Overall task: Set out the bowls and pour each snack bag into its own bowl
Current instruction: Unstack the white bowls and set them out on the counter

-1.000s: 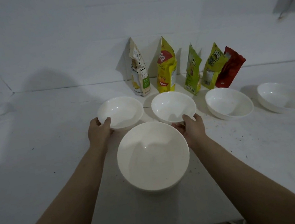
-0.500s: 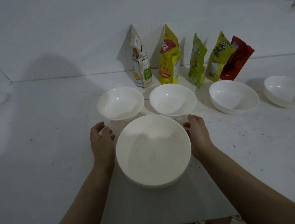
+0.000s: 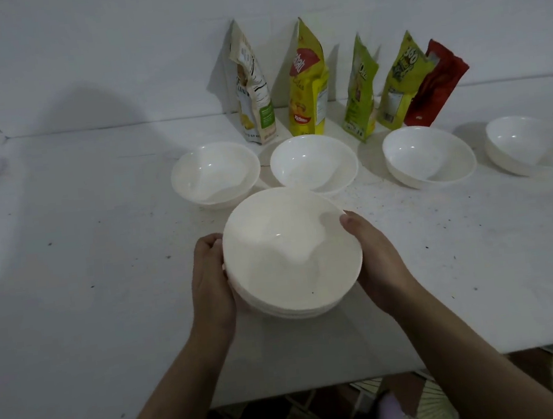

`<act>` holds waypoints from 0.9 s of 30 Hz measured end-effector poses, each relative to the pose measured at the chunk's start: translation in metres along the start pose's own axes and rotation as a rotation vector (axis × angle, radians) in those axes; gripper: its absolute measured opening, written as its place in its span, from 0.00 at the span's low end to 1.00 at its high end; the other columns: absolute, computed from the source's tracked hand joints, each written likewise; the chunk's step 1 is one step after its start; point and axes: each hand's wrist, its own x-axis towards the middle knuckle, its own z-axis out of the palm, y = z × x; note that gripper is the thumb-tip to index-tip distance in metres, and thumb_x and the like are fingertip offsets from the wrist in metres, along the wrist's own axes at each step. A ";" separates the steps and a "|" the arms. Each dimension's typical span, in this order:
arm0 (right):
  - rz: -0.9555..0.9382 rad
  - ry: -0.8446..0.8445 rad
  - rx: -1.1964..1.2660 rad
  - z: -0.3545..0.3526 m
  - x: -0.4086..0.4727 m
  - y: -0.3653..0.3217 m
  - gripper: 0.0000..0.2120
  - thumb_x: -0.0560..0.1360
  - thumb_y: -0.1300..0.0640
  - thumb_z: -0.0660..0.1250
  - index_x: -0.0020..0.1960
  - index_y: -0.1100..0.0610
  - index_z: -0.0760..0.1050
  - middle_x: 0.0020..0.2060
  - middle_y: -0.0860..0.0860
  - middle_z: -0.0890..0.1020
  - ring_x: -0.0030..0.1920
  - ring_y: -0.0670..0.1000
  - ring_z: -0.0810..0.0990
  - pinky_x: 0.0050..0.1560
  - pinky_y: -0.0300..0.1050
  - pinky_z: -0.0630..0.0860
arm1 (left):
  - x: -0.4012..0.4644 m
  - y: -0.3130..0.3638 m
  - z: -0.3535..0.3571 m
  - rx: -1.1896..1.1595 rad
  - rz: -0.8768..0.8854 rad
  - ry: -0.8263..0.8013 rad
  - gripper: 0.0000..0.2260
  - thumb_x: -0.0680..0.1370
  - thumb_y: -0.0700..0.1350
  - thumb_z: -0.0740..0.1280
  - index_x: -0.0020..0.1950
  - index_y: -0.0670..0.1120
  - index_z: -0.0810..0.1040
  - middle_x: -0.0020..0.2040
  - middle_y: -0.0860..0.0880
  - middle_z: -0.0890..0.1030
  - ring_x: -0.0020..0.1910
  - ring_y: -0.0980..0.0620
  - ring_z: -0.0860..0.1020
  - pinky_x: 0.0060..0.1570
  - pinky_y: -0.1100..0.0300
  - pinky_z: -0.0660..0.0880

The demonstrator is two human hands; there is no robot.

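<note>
Cupping the stacked bowls (image 3: 292, 255) from both sides, left hand (image 3: 211, 282) and right hand (image 3: 374, 260) hold them centred; four single bowls lie beyond.

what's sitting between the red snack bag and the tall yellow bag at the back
In the head view, two green bags stand between the red bag and the tall yellow bag: a narrow lime one, then a yellow-green one that overlaps the red bag's front.
</note>
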 end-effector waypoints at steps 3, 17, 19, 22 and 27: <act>0.024 0.188 0.057 -0.011 -0.005 -0.004 0.10 0.80 0.51 0.63 0.56 0.54 0.80 0.52 0.52 0.85 0.50 0.52 0.84 0.47 0.47 0.80 | -0.006 0.016 0.008 -0.012 0.040 -0.121 0.11 0.80 0.52 0.57 0.58 0.53 0.75 0.53 0.61 0.78 0.54 0.62 0.76 0.56 0.56 0.74; -0.179 0.355 -0.420 -0.041 -0.037 -0.018 0.14 0.83 0.52 0.56 0.46 0.52 0.78 0.44 0.43 0.81 0.47 0.40 0.78 0.50 0.41 0.73 | -0.039 0.077 0.072 0.391 0.272 -0.477 0.19 0.81 0.48 0.60 0.73 0.55 0.67 0.70 0.58 0.65 0.68 0.61 0.63 0.69 0.63 0.58; -0.128 0.233 -0.276 -0.042 -0.039 -0.036 0.22 0.84 0.47 0.52 0.46 0.57 0.79 0.41 0.49 0.84 0.44 0.47 0.81 0.50 0.47 0.77 | -0.041 0.083 0.077 0.436 0.252 -0.508 0.19 0.81 0.49 0.60 0.72 0.57 0.66 0.71 0.58 0.64 0.70 0.57 0.63 0.72 0.56 0.60; -0.030 0.051 -0.212 -0.042 -0.035 -0.063 0.30 0.83 0.40 0.48 0.52 0.60 0.80 0.44 0.58 0.84 0.47 0.60 0.83 0.52 0.56 0.80 | -0.044 0.091 0.082 0.486 0.226 -0.534 0.20 0.79 0.49 0.61 0.71 0.59 0.67 0.70 0.59 0.64 0.70 0.54 0.65 0.72 0.49 0.63; 0.057 -0.065 -0.282 -0.041 -0.028 -0.085 0.23 0.81 0.41 0.57 0.57 0.59 0.79 0.51 0.61 0.83 0.52 0.60 0.83 0.56 0.60 0.79 | -0.044 0.111 0.087 0.655 0.196 -0.553 0.27 0.74 0.50 0.66 0.72 0.55 0.65 0.69 0.56 0.64 0.66 0.52 0.68 0.65 0.54 0.68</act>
